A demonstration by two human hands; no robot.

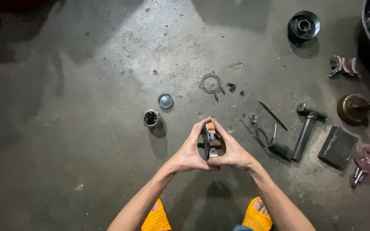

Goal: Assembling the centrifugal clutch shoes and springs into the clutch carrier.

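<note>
Small metal part (210, 141) clasped between left hand (191, 152) and right hand (232, 149) — both grips clenched on it, raised above concrete floor (86, 128) for close handling; pliers (257, 128) and hammer (305, 128) within reach.

To my left the concrete floor (65, 128) lies bare, so my left hand (190, 150) could sweep out that way freely. Just ahead on the left stand a small cup (150, 118) and a round lid (165, 101); farther ahead lies a flat gasket ring (210, 83) with small bits beside it. My right hand (233, 150) is hemmed: pliers (257, 130), a thin rod (272, 114), a hammer (302, 133), and a dark block (337, 147) crowd that side. Beyond them sits what looks like a brass part (354, 109), dimly lit.
</note>
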